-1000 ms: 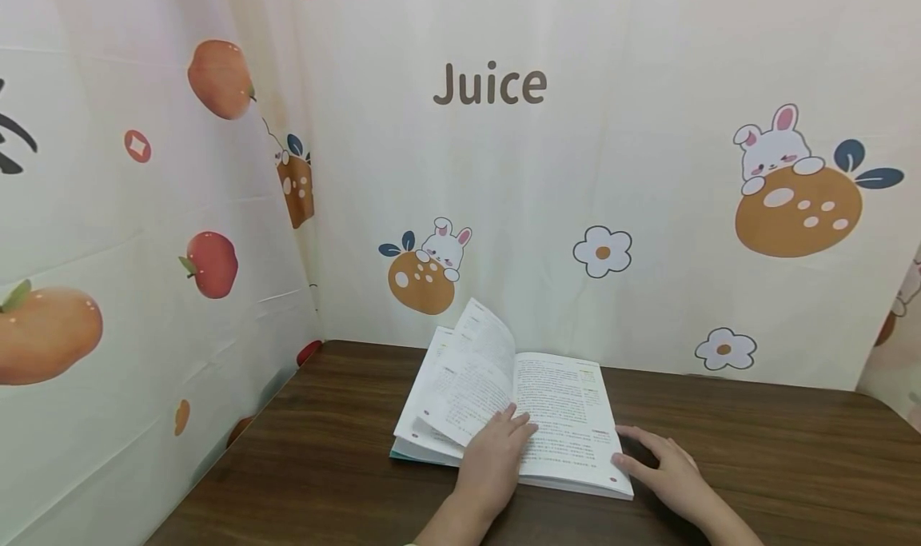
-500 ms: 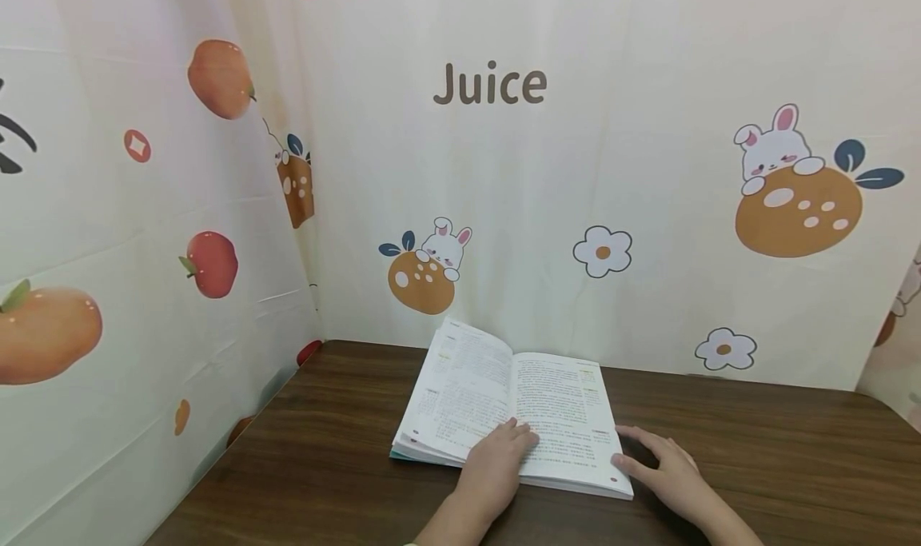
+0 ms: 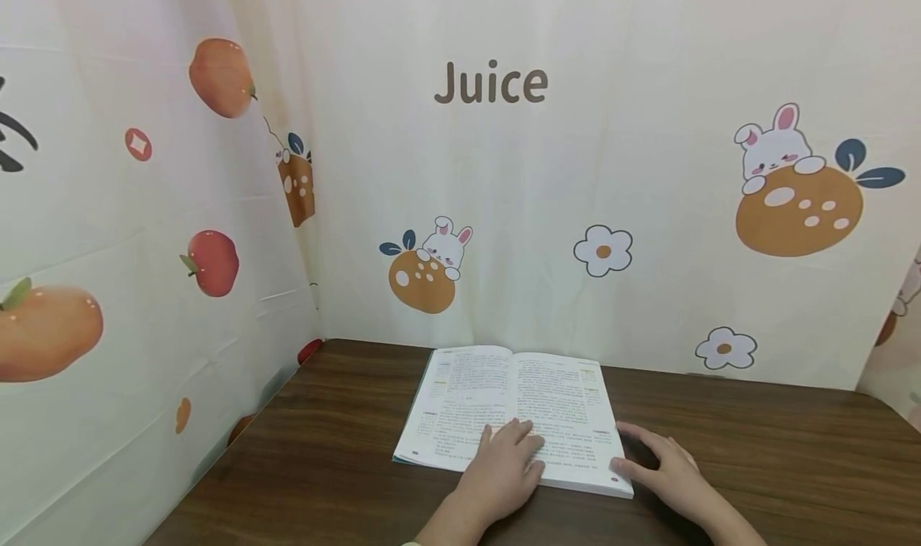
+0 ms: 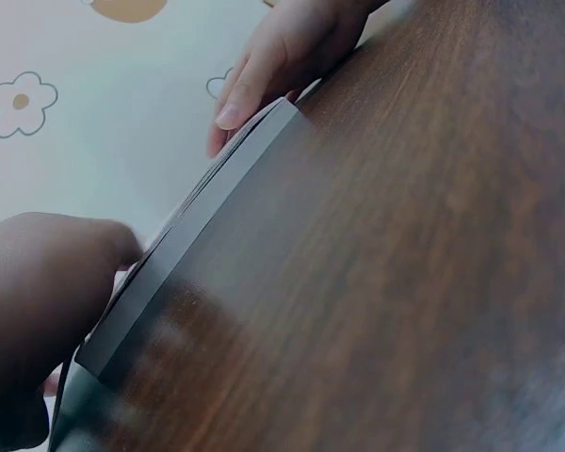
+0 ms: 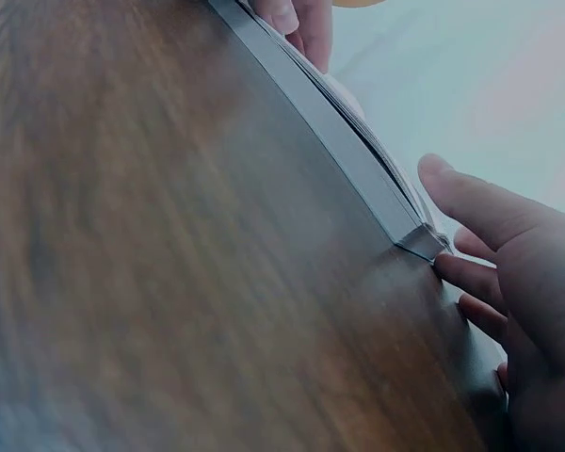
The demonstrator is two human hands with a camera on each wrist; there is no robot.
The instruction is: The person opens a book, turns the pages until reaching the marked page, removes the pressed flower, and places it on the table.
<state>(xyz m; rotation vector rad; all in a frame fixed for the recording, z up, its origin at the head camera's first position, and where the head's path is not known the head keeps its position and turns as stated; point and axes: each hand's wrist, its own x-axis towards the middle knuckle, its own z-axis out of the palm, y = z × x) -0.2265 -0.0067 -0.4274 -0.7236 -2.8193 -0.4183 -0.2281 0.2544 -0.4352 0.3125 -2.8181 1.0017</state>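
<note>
An open book (image 3: pixel 460 394) with printed white pages lies on the dark wooden table, its left and right pages both down. My left hand (image 3: pixel 504 470) rests on the lower middle of the book near the gutter, fingers stretched over the print. At the lower right corner is my right hand (image 3: pixel 665 470), its fingers along the book's side edge and its thumb near the page edge. The right wrist view shows that hand's fingers (image 5: pixel 471 278) touching the corner of the page block, not curled round it. The left wrist view shows the book's bottom edge (image 4: pixel 184 245) close up.
The brown wood-grain table (image 3: pixel 309 466) extends to both sides of the book. Behind it hangs a pale curtain (image 3: pixel 532 170) printed with rabbits, oranges, flowers and the word Juice. Another printed curtain (image 3: pixel 144 210) stands along the left side.
A raised page on the left has come down flat, and the left side of the book now lies lower. My left hand has shifted slightly right with fingers spread; my right hand stays in place.
</note>
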